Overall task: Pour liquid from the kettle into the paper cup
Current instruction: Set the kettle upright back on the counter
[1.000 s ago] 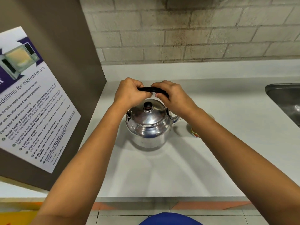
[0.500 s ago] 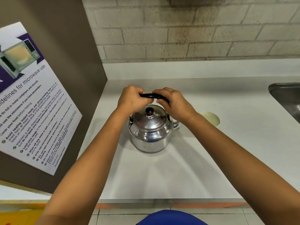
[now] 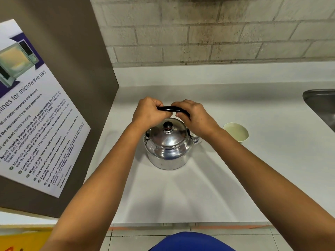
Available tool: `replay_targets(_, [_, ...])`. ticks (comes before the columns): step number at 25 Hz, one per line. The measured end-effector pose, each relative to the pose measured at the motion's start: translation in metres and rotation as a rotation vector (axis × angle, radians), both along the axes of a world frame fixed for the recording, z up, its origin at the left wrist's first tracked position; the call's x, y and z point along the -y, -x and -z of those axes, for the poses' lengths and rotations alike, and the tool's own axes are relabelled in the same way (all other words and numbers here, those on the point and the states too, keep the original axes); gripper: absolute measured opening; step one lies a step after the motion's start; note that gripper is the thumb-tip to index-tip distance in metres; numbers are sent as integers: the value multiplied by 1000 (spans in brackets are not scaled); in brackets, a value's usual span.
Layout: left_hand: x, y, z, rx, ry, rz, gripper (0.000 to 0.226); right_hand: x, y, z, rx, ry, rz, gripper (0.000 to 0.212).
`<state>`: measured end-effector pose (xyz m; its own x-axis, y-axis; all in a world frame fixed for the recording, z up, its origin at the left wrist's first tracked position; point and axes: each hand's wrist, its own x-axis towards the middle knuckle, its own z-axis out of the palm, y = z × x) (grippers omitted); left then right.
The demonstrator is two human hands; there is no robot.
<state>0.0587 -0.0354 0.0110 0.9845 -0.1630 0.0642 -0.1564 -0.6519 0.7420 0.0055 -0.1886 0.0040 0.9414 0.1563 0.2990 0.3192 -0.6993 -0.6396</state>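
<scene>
A shiny steel kettle point(image 3: 167, 150) with a lid and a dark knob stands on the white counter point(image 3: 208, 182). Its black handle arches over the lid. My left hand point(image 3: 149, 113) grips the left part of that handle and my right hand point(image 3: 194, 117) grips the right part. The spout points right, mostly hidden behind my right wrist. A pale paper cup point(image 3: 235, 132) stands upright on the counter just right of the spout, apart from the kettle, with a pale inside showing.
A brown panel with a microwave guidelines poster point(image 3: 34, 113) walls off the left side. A steel sink point(image 3: 320, 104) sits at the right edge. A brick wall point(image 3: 217, 33) runs behind the counter. Floor tiles show below the counter's front edge.
The view has shifted, so the cup, hidden behind my right forearm a second ago, now shows fully. Both hands keep their grip on the handle and the kettle stays on the counter.
</scene>
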Motion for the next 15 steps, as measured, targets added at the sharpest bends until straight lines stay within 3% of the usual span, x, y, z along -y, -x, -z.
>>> replay_targets(15, [-3,8,6,101,-39,0,35,-1,2,9,-6,-69,14,31])
